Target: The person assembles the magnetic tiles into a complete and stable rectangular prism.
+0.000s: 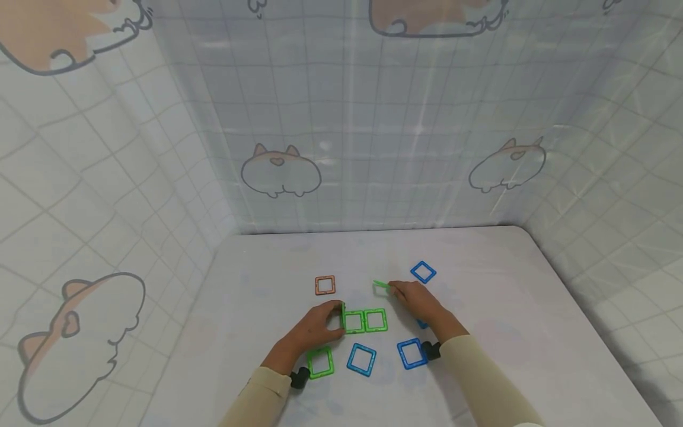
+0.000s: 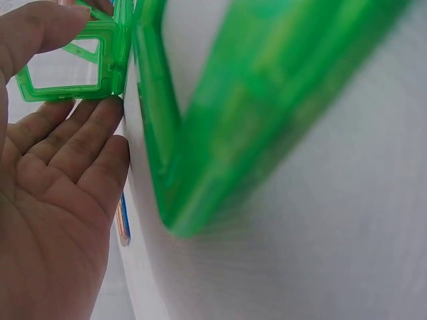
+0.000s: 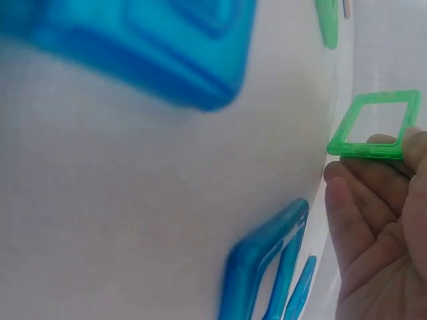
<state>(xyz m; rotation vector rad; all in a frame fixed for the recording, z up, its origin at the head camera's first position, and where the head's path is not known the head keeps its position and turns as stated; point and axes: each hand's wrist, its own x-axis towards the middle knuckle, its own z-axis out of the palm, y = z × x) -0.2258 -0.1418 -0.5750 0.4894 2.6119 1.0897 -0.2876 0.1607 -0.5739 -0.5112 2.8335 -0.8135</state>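
Note:
With thumb and fingers my left hand (image 1: 315,326) holds a green square magnetic tile (image 2: 67,94) on edge. This tile (image 1: 343,314) stands upright at the left end of two flat green tiles (image 1: 376,329) lying side by side. Farther right, my right hand (image 1: 418,300) pinches another green square tile (image 3: 367,151) by one side. In the head view that tile (image 1: 380,284) appears nearly edge-on, behind and apart from the green row. Both tiles are open frames.
An orange tile (image 1: 325,277) lies behind the left hand. Closer to me are a loose green tile (image 1: 322,375), a light blue tile (image 1: 358,371) and a blue tile (image 1: 414,366). Another blue tile (image 1: 429,267) lies far right; one more (image 1: 422,324) is mostly hidden under the right forearm.

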